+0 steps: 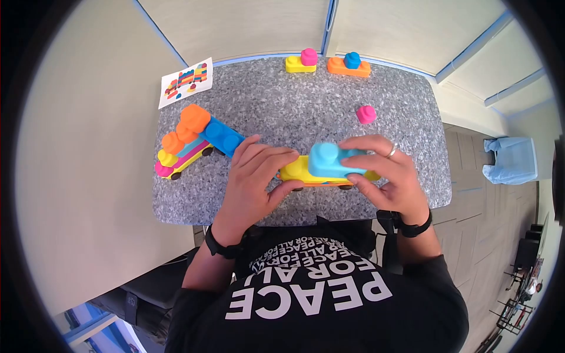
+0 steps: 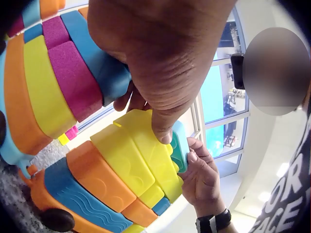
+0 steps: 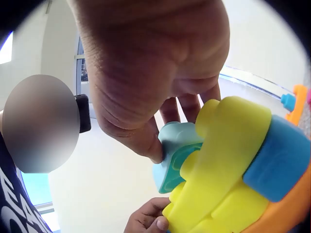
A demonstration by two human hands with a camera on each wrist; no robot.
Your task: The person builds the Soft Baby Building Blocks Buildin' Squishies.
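Note:
My right hand (image 1: 388, 173) pinches a light blue toy building block (image 1: 325, 162) between thumb and fingers. The block sits tilted right at the studs of a yellow block (image 3: 226, 150), its hollow underside showing in the right wrist view. That yellow block tops a wheeled wagon stacked with orange, blue and yellow blocks (image 2: 99, 174). My left hand (image 1: 256, 176) grips the wagon's yellow top at its left end, thumb on the near side, fingers behind. A hitch joins this wagon to a second one with blue blocks on top (image 1: 220, 136).
At the left stands a front car with orange blocks (image 1: 194, 117). A picture card (image 1: 187, 82) lies at the back left. Along the back edge sit a yellow block with a pink one (image 1: 309, 57) and an orange piece with a blue one (image 1: 348, 66). A pink block (image 1: 366, 115) lies at right.

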